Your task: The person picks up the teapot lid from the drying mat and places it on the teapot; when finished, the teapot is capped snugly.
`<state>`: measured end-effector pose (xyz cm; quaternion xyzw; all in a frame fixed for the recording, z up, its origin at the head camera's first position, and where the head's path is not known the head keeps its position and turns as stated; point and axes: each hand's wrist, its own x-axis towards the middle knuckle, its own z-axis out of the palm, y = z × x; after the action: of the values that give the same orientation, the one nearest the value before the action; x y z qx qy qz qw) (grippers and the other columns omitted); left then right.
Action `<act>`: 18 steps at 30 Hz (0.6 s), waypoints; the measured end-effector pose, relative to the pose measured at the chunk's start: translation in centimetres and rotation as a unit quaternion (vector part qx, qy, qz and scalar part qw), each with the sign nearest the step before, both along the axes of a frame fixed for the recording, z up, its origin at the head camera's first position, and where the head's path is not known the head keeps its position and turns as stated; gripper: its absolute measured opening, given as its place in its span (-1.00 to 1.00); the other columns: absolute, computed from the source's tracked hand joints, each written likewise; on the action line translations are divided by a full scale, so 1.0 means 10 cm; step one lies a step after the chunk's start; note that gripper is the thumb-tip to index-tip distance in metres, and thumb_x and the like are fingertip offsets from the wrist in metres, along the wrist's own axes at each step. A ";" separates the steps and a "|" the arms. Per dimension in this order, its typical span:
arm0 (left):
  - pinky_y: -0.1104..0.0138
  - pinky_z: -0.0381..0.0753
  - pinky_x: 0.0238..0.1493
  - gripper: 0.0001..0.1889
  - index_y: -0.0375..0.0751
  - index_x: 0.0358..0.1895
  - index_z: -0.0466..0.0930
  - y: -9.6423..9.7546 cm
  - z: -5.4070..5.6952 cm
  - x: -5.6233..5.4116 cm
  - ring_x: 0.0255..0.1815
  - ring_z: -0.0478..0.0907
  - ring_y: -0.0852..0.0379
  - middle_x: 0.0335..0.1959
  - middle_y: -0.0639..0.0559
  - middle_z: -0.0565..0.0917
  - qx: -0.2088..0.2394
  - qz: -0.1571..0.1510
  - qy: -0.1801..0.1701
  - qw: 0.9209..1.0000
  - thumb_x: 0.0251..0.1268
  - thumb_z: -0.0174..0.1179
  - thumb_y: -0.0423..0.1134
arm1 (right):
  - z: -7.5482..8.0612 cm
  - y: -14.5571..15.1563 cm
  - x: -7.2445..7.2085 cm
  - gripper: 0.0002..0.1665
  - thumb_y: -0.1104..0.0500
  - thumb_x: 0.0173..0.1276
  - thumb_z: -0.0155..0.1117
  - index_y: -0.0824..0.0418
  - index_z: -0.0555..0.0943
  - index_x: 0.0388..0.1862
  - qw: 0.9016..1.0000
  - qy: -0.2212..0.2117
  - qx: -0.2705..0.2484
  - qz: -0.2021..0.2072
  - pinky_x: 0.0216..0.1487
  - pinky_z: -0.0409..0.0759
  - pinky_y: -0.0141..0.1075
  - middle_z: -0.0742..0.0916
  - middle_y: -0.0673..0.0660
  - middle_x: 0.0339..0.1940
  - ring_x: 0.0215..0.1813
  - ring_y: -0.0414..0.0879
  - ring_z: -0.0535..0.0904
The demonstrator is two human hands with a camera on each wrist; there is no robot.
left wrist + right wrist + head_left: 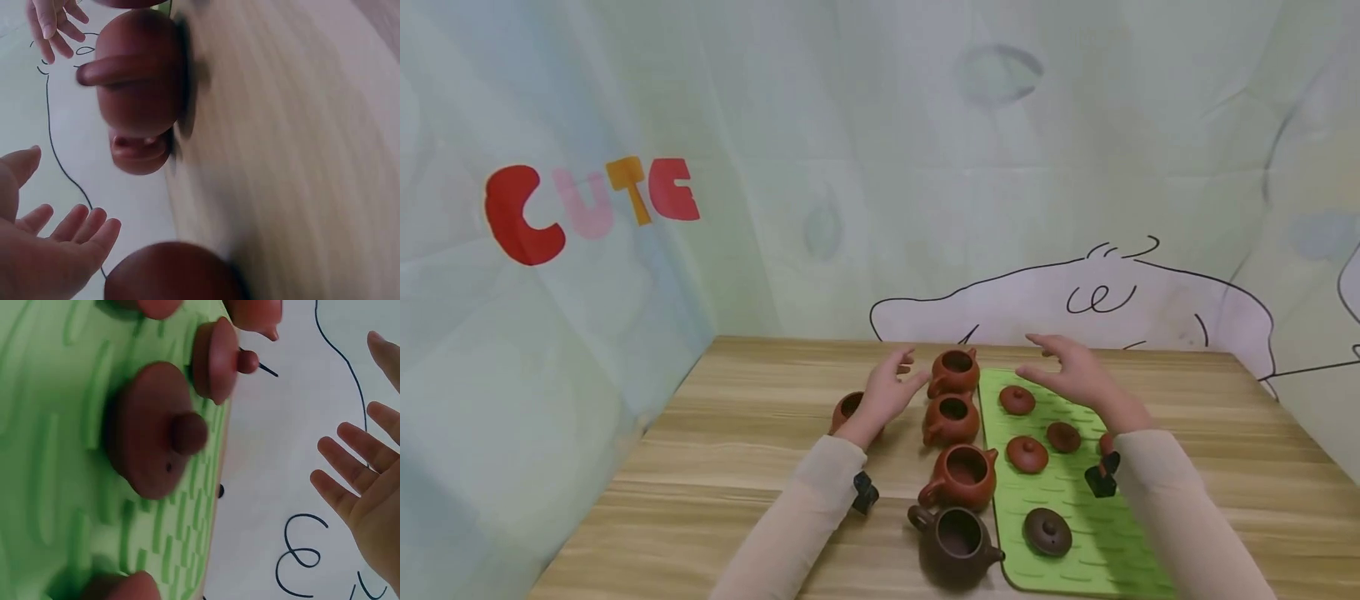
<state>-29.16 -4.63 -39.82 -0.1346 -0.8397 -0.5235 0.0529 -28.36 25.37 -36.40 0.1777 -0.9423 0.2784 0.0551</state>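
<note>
My left hand, fingers loosely spread, is raised above the table between a lone reddish-brown teapot and a column of lidless teapots; it holds nothing. That lone pot is partly hidden by the left forearm. In the column stand a far teapot, a second teapot, a third teapot and, nearest, a dark brown teapot. Over the green mat hovers my right hand, empty and relaxed. Beneath it lie reddish lids, among them a lid with a round knob.
On the mat are also a reddish lid, a smaller lid and a dark brown lid. Another reddish piece is mostly hidden by the right wrist. A printed cloth backdrop stands behind the wooden table.
</note>
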 end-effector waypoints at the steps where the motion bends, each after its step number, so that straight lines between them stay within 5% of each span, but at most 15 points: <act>1: 0.00 0.46 0.18 -0.47 -0.31 0.32 0.36 0.02 -0.02 0.00 0.19 0.46 -0.23 0.16 -0.33 0.51 0.002 0.000 -0.003 1.000 0.33 0.21 -0.22 | -0.02 -0.01 -0.01 -0.17 -0.14 0.35 0.24 0.33 0.30 0.41 1.000 0.001 0.001 0.005 0.17 0.40 0.20 0.44 0.39 0.34 0.23 0.30 0.43; 18: 0.09 0.57 0.03 -0.54 -0.39 0.21 0.44 0.21 -0.23 -0.06 -0.02 0.58 -0.14 -0.14 -0.25 0.61 0.009 0.020 -0.044 0.999 0.30 0.24 -0.27 | -0.33 -0.05 -0.09 -0.29 0.01 0.31 0.32 0.42 0.42 0.29 0.998 -0.029 -0.031 0.038 0.02 0.53 0.11 0.57 0.44 0.17 0.08 0.31 0.54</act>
<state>-29.73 -2.50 -42.10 -0.0938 -0.8388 -0.5356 0.0276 -29.24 24.91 -39.67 0.2038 -0.9270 0.3142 0.0224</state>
